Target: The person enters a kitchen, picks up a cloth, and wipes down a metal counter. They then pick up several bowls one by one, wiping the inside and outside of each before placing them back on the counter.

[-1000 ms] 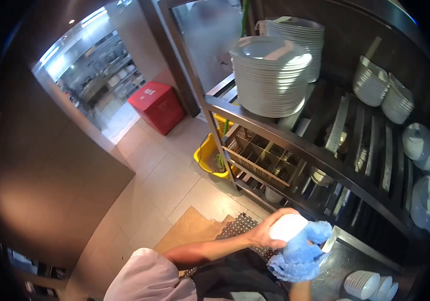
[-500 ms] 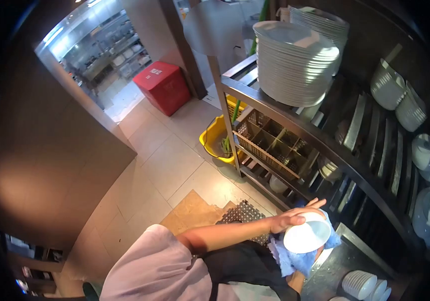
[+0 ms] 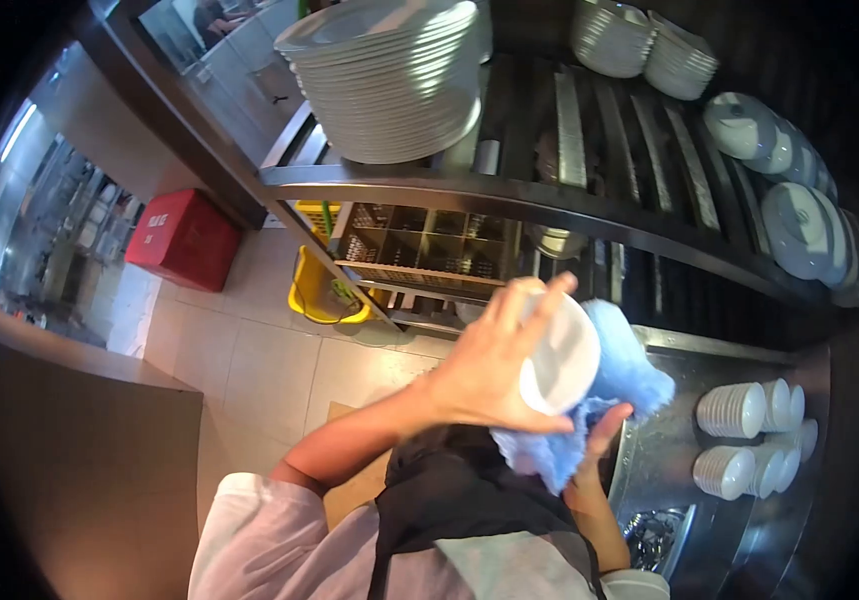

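Observation:
My left hand [image 3: 484,365] grips a small white bowl [image 3: 561,358], fingers spread over its outer side. A blue cloth [image 3: 604,385] is wrapped around the bowl's right and lower side. My right hand [image 3: 597,440] is mostly hidden beneath the cloth and holds it from below; only some fingers and the forearm show. Both hands are raised in front of a steel rack, above a steel counter [image 3: 659,445].
Stacks of small white bowls [image 3: 749,435] lie on the counter at right. On the rack's top shelf [image 3: 509,190] stand a tall pile of white plates [image 3: 389,75] and more bowls [image 3: 639,40]. A cutlery crate [image 3: 424,240], a yellow bucket [image 3: 314,295] and a red bin [image 3: 181,240] are lower left.
The view swung right and tilted toward the rack. My hands rose with the bowl, which has turned in the cloth, and the left hand now covers its outer side.

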Demonstrator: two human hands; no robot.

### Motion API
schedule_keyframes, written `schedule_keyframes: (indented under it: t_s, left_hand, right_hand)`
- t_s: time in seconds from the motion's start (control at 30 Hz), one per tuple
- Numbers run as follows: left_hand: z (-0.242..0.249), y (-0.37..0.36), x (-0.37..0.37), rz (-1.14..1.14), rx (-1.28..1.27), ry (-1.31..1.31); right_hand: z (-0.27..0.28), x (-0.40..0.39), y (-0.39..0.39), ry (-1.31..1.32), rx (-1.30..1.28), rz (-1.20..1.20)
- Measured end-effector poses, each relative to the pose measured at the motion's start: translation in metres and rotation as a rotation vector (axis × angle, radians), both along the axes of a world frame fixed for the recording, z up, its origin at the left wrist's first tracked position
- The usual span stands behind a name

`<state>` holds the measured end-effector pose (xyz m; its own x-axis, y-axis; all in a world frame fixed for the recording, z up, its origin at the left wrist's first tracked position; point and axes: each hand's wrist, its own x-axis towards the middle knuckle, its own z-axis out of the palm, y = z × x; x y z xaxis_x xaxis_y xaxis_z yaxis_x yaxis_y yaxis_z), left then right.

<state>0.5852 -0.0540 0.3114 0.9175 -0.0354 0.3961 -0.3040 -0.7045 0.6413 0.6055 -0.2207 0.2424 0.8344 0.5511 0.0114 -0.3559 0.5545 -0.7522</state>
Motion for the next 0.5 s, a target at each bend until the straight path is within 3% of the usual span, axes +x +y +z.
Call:
schedule_keyframes:
  t_s: [0.07,0.1,0.13,0.2,0.33,0.4,0.5]
  left_hand:
    - [-0.013,0.013,0.010,-0.013,-0.289,0.090]
    - [-0.047,0.023,0.018,-0.074,-0.539,0.057]
    - [-0.072,0.029,0.016,-0.177,-0.995,0.189]
    - [-0.103,0.032,0.004,-0.294,-1.557,0.312]
    - [-0.045,0.039,-0.016,-0.262,-1.306,0.307]
    - [-0.041,0.032,-0.015,-0.255,-1.238,0.083]
    - [-0.031,0.029,-0.008,-0.209,-1.151,-0.193]
  right_hand:
    - [0.010,0.000,0.022,-0.192,-0.051,-0.192]
    - [0.017,0.010,0.028,-0.206,-0.056,-0.209]
    - [0.028,0.020,0.034,-0.590,-0.223,-0.258]
    - [0.044,0.034,0.046,-1.349,-0.547,-0.328]
    - [0.029,0.052,0.059,-1.867,-0.167,-0.527]
    - [0.035,0.059,0.070,-1.824,-0.011,-0.509]
    - [0.062,0.059,0.084,-1.402,-0.051,-0.286]
